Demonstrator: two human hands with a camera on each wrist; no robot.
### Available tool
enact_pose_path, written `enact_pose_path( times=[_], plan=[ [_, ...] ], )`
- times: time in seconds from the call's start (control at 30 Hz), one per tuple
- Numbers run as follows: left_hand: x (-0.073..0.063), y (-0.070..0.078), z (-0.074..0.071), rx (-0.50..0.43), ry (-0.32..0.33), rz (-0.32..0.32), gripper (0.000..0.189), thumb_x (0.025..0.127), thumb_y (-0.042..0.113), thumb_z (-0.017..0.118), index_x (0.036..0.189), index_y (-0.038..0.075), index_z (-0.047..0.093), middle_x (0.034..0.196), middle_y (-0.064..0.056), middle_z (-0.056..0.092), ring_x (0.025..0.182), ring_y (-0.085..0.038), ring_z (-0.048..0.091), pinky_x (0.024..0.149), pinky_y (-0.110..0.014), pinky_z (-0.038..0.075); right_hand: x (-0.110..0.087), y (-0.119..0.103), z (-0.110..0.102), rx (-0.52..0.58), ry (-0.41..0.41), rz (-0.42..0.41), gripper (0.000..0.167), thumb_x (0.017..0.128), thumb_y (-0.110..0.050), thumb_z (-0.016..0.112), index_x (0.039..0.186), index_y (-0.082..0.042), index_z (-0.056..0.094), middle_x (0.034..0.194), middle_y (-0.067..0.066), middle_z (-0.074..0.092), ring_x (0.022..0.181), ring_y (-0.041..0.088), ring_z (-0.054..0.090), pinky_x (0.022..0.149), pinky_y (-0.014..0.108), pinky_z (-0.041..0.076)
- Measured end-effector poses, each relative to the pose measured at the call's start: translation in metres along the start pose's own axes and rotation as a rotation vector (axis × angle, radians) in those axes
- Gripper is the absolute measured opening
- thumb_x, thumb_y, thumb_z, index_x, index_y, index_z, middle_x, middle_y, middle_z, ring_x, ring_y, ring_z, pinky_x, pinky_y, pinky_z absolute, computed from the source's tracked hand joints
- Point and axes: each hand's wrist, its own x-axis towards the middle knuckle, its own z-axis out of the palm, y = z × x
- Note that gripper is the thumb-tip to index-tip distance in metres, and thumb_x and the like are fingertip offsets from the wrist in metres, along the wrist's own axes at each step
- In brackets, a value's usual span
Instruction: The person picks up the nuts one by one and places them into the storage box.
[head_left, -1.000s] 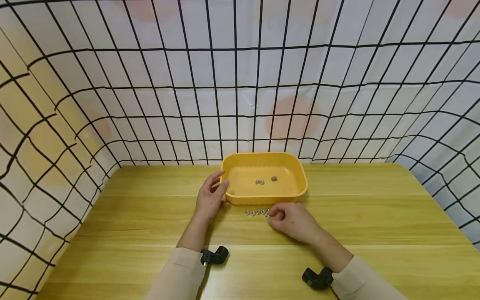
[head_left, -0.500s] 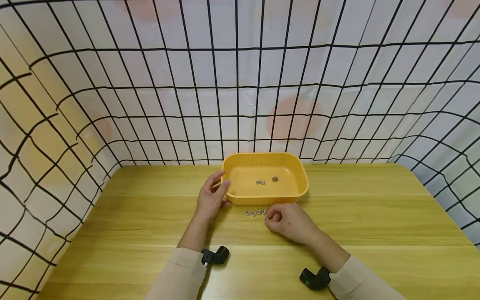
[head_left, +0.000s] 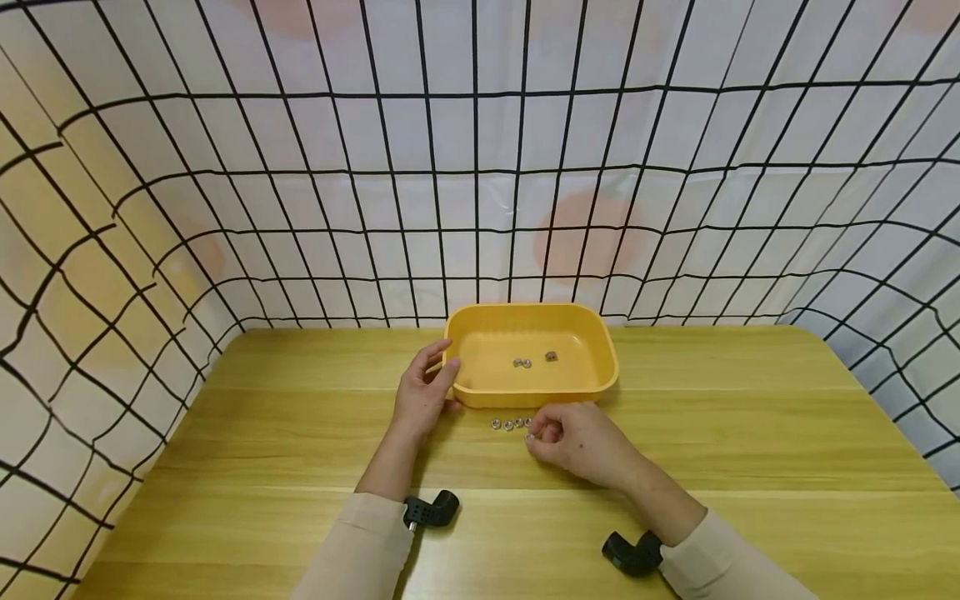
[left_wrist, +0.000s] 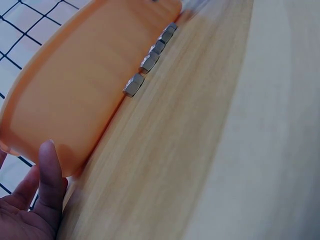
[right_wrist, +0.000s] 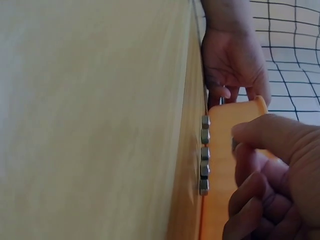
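My right hand (head_left: pixel 581 442) pinches a small metal hex nut (right_wrist: pixel 234 144) between thumb and forefinger, just in front of the yellow bin (head_left: pixel 532 400). In the right wrist view the held nut shows apart from a row of several nuts (right_wrist: pixel 205 153) on the table. This row runs along the bin's front wall, and the right hand hides part of it in the head view. My left hand (head_left: pixel 422 398) rests against the bin's left end, thumb and fingers extended and spread at the wall and rim.
Inside the bin lie two nuts (head_left: pixel 522 363) side by side and a small brownish block-like piece (head_left: pixel 551 357). The wooden table (head_left: pixel 285 450) ends at the back against a black wire grid (head_left: pixel 495 200) with pale sheeting behind it.
My right hand has closed on the nut nearest me, picked it up from beside the row and shifted slightly left. The left hand stays at the bin.
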Motion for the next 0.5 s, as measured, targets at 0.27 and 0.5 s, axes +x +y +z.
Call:
enact_pose_path(
  times=[0.27,0.5],
  plan=[
    [0.000,0.000,0.000,-0.004,0.003,0.008,0.044,0.100,0.031,0.067,0.143,0.024,0.058,0.155,-0.013,0.040,0.138,-0.032,0.049,0.056,-0.025,0.060,-0.003,-0.008,-0.010,0.019,0.012,0.022,0.006,0.088,-0.023,0.078,0.087,-0.024,0.072,0.073,-0.010,0.062,0.064,0.008,0.057,0.059,0.021,0.049],
    [-0.001,0.001,0.001,-0.002,0.005,0.004,0.047,0.100,0.031,0.067,0.144,0.022,0.057,0.154,-0.013,0.041,0.135,-0.032,0.050,0.056,-0.024,0.059,-0.004,-0.015,-0.022,0.032,0.020,0.030,0.007,0.089,-0.021,0.078,0.088,-0.020,0.072,0.075,-0.006,0.063,0.061,0.009,0.056,0.053,0.021,0.048]
  ],
)
